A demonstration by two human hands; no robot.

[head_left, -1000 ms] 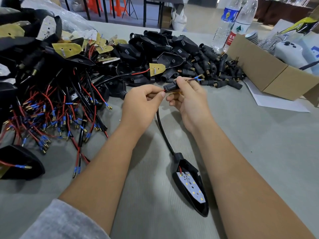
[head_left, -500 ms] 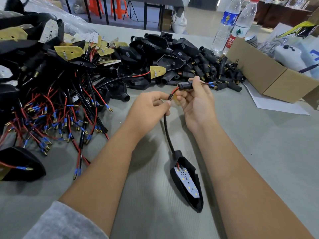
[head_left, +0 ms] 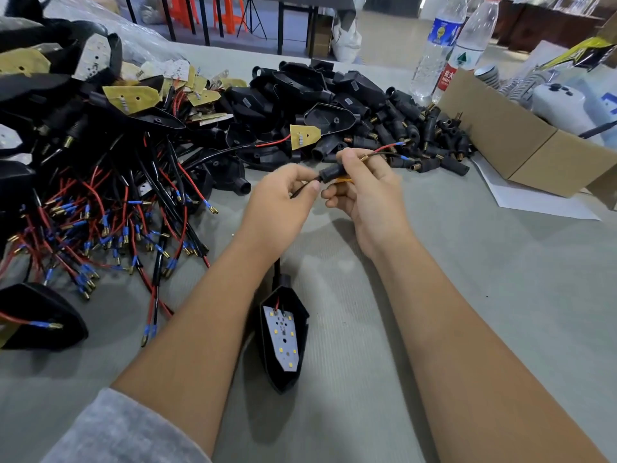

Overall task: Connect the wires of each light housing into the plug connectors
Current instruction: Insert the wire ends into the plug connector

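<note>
A black light housing (head_left: 283,339) with a white LED board lies on the grey table between my forearms. Its black cable runs up into my left hand (head_left: 277,208), which pinches it just below a black plug connector (head_left: 329,172). My right hand (head_left: 364,192) grips that connector. A red wire and a black wire (head_left: 389,149) with blue-sleeved brass tips stick out of the connector's far end, past my right thumb.
A heap of housings with red and black wires (head_left: 110,215) fills the left. Empty black housings (head_left: 320,91) and loose plug connectors (head_left: 430,142) are piled at the back. A cardboard box (head_left: 521,145) stands right, two water bottles (head_left: 447,45) behind it.
The housing has slid a little toward my hands as the cable was drawn up. The connector sits further down the cable, and more of the two wire ends shows beyond it.
</note>
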